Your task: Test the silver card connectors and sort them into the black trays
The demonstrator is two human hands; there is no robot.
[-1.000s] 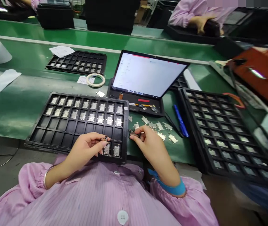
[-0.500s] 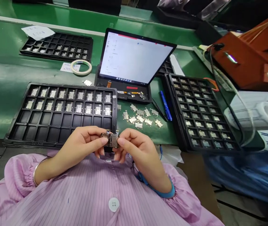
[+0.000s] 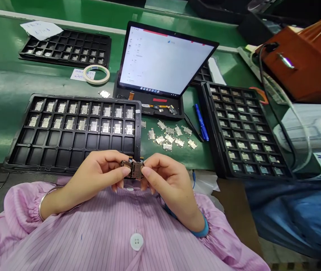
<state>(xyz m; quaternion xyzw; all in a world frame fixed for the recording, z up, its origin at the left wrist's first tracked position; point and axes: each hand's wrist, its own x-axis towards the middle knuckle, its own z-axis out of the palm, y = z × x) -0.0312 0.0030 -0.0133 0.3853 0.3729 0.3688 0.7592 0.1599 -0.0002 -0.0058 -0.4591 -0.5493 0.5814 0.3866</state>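
Both my hands meet just in front of a black compartment tray [image 3: 18,154], at its lower right corner. My left hand [image 3: 101,171] and my right hand [image 3: 167,177] pinch small metal connector parts [image 3: 134,169] side by side between thumbs and fingers. The parts' undersides are partly hidden by my fingers. The tray's upper two rows hold silver parts, while its lower rows show mostly empty slots. Loose silver parts [image 3: 168,135] lie on the green mat to the right of the tray.
A tablet [image 3: 166,60] stands in a black case beyond my hands. A blue pen [image 3: 201,122] and a second loaded tray [image 3: 242,131] lie to the right. Farther back are a third tray [image 3: 64,47] and a tape roll [image 3: 96,74]. A brown box [image 3: 292,56] stands at upper right.
My hands have come together from apart over the tray's lower edge, bringing their metal parts side by side. The view has tilted level and shifted, and the hands have barely moved in the last half second.
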